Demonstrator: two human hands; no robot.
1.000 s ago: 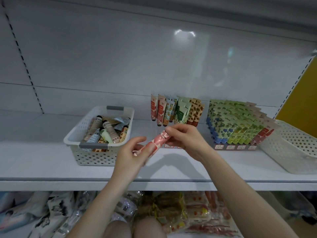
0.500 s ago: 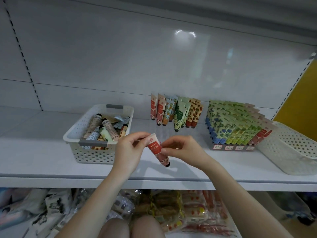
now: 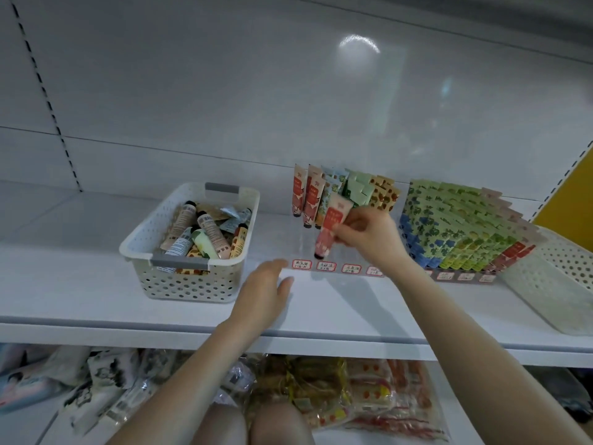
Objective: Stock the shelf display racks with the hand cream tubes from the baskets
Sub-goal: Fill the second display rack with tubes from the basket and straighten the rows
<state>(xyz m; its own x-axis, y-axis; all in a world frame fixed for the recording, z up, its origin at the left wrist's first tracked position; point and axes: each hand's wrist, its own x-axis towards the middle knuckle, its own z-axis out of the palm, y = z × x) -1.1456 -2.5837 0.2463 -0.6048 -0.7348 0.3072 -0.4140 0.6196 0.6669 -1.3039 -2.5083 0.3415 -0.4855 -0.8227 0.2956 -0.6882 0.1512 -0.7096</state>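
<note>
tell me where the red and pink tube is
Head view, right of centre: the right hand pinches the red and pink tube, cap down, over the clear display rack, in front of the standing red tubes.

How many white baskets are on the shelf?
2. The left basket holds loose tubes; the right basket lies at the far right, partly out of frame, its inside unseen.

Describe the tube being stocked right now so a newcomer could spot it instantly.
On the white shelf, find the clear rack right of the tube-filled basket. In front of its standing tubes, the right hand pinches a pink-and-red tube, cap down: the only tube in a hand.
</note>
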